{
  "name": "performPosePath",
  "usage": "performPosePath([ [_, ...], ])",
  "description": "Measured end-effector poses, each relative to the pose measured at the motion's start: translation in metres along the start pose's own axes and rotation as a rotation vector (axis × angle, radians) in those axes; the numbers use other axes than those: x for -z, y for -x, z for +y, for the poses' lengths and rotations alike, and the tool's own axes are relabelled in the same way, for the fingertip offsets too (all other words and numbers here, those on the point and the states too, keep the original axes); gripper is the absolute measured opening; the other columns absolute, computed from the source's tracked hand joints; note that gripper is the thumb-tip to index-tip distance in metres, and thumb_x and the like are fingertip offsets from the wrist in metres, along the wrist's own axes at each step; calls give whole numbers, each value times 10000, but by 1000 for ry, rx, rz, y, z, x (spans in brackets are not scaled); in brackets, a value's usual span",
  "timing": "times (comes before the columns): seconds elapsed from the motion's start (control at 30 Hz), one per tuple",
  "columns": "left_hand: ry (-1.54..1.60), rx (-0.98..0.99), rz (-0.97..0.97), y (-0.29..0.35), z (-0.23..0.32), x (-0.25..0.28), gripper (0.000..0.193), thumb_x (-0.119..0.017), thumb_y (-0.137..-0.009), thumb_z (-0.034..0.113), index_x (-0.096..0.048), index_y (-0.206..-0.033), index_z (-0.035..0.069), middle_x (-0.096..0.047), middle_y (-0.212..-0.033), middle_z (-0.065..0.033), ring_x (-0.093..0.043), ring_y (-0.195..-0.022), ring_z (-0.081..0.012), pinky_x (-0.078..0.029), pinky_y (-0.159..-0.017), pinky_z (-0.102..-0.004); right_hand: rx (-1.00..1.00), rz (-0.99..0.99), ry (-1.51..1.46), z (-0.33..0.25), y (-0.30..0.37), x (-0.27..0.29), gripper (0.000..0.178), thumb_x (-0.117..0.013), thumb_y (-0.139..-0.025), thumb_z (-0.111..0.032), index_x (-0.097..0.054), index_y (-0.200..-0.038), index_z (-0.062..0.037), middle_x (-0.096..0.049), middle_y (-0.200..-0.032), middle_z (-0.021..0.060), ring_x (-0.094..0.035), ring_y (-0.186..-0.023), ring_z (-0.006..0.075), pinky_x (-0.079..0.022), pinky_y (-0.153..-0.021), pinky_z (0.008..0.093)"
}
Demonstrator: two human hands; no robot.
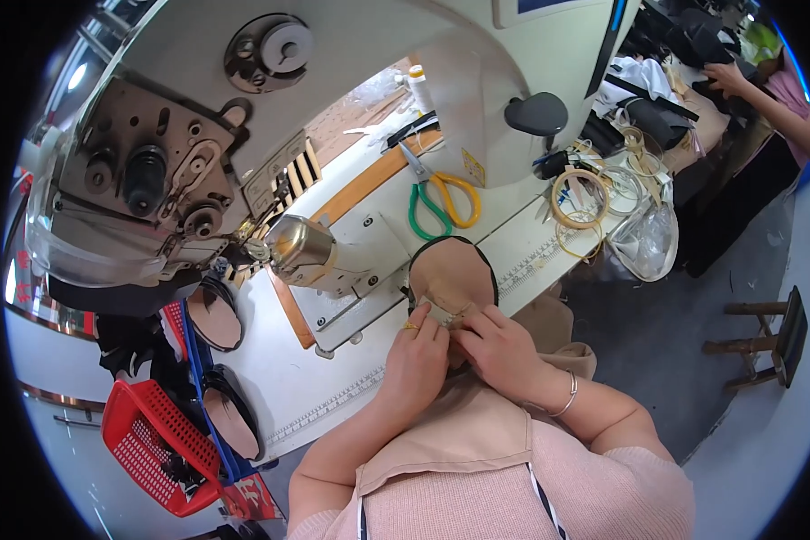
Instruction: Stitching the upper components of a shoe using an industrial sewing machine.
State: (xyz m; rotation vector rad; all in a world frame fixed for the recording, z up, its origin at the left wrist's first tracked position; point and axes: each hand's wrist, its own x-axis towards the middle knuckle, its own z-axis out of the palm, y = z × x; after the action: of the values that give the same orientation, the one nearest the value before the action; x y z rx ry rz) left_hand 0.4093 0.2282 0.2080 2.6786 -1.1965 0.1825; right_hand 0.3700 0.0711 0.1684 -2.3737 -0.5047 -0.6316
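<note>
Close in front of my body, both hands hold a shoe upper (457, 272) with a beige inside and a narrow black edge. Its rounded end points away from me. My left hand (416, 358) pinches the near left part, a ring on one finger. From the other side my right hand (498, 353) grips it, fingers bent and a bracelet at the wrist. The fingertips of both hands nearly meet, and they hide the near end of the piece. Beyond it, scissors (447, 200) with one green and one yellow handle lie on the white sewing machine table (310, 396).
A sewing machine (301, 247) stands at left and ahead. Similar black-edged pieces (231, 418) sit along the table's left edge, beside a red basket (157, 441). Tape rolls (580, 198) lie at the right end. A stool (765, 340) and another person (765, 117) are farther right.
</note>
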Motion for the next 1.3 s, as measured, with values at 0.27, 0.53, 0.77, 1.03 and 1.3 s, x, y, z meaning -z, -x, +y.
performPosePath([
  [0.27, -10, 4, -21, 2, -4, 2, 108, -560, -686, 23, -566, -788, -13, -559, -902, -156, -523, -1092, -323, -458, -823, -359, 63, 42, 65, 0, -3, -12, 120, -556, -704, -138, -570, -794, -59, -522, -848, 63, -512, -825, 201, -468, -656, 265],
  [0.53, 16, 7, -22, -1, -9, 2, 174, -599, -618, -11, -569, -790, -3, -575, -899, -147, -534, -1061, -334, -467, -824, -389, 42, -6, 18, 3, -2, -17, 197, -543, -716, -132, -581, -893, -54, -551, -880, 60, -523, -805, 216, -470, -706, 277],
  [0.77, 85, 77, 239, 7, -26, 31, 196, -657, -670, 28, -555, -837, 27, -573, -945, -131, -545, -983, -347, -447, -819, -413, 18, 229, -140, 4, -7, 3, 145, -625, -712, -105, -588, -846, -65, -545, -850, 65, -533, -797, 234, -478, -654, 318],
  [1.03, 563, 599, -114, -16, -66, 20, 386, -563, -834, 86, -495, -1206, 13, -621, -1049, -156, -614, -928, -220, -485, -791, -311, -80, 428, -141, 21, -9, 35, 312, -724, -670, -37, -635, -967, -69, -562, -887, 88, -509, -753, 246, -435, -618, 318],
  [1.3, 862, 684, -34, -7, -65, 15, 313, -442, -885, 5, -518, -1189, -17, -608, -1071, -59, -542, -990, -108, -417, -871, -237, -33, 171, -196, 7, -49, 27, 299, -728, -696, -173, -626, -957, -66, -593, -904, 78, -547, -799, 275, -462, -667, 356],
])
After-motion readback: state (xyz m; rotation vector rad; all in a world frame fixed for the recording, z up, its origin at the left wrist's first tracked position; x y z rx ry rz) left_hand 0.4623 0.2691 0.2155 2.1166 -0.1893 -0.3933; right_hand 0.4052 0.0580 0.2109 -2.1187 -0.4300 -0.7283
